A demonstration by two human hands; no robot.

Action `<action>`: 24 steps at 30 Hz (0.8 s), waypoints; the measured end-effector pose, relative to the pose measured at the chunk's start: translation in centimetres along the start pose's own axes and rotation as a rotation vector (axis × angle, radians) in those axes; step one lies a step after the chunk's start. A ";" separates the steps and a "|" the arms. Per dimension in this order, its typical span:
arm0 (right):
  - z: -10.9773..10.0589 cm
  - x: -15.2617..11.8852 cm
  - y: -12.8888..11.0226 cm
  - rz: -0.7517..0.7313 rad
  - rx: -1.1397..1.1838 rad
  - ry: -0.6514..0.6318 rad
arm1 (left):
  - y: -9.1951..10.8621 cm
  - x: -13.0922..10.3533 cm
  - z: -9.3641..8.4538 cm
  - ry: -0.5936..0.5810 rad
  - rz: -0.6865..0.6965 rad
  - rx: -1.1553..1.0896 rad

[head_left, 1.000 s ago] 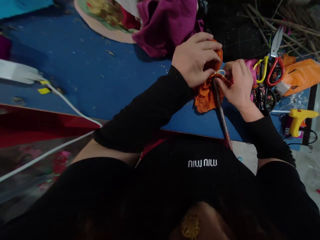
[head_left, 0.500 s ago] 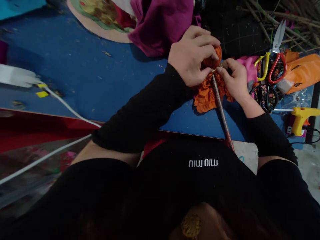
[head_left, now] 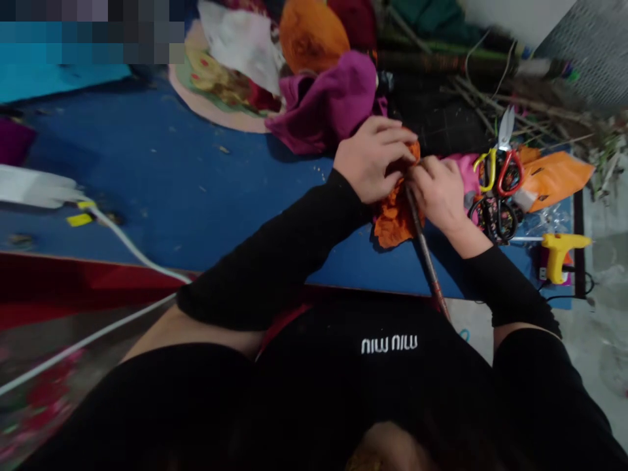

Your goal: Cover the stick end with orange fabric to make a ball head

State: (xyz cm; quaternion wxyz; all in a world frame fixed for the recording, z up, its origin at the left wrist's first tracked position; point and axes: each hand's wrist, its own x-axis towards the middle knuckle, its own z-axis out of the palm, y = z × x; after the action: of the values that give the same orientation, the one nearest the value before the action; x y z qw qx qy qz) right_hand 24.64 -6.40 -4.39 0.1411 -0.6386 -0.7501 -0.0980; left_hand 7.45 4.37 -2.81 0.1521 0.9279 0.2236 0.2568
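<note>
Head view: left hand [head_left: 373, 160] clasping crinkly orange paper [head_left: 394, 226]; right hand [head_left: 436, 193], bunched, nearer thin stick [head_left: 427, 255] slanting toward black shirt [head_left: 392, 386]; can't tell its pinch.

- Blue desk [head_left: 161, 176], running across the view, its surface flecked with small bits.
- Black strip [head_left: 579, 222] along its right end.
- Red panel [head_left: 73, 288] below its front edge at left.
- Pale grey floor [head_left: 606, 333] at right; darker, strewn with pink and red, at lower left.
- Dim light, dull shadows.
</note>
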 end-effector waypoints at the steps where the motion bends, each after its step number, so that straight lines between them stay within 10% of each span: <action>1: -0.1 0.1 -0.1 -0.039 -0.053 -0.002 | 0.1 0.0 0.1 0.011 0.011 -0.011; 8: -0.5 0.2 -0.2 -0.246 -0.179 -0.069 | 0.3 -0.1 0.9 0.070 0.037 -0.054; 16: -0.5 0.5 0.0 0.077 0.108 -0.261 | 0.6 0.3 0.9 0.024 0.210 0.097; 24: -0.5 0.3 0.3 0.078 0.188 -0.279 | 1.2 0.3 2.1 -0.009 0.160 0.121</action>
State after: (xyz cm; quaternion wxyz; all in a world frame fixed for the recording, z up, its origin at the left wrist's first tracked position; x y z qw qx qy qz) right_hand 24.93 -6.20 -3.79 0.0984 -0.6585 -0.7430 0.0680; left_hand 9.23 3.11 -3.97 0.0758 0.9513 0.1631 0.2503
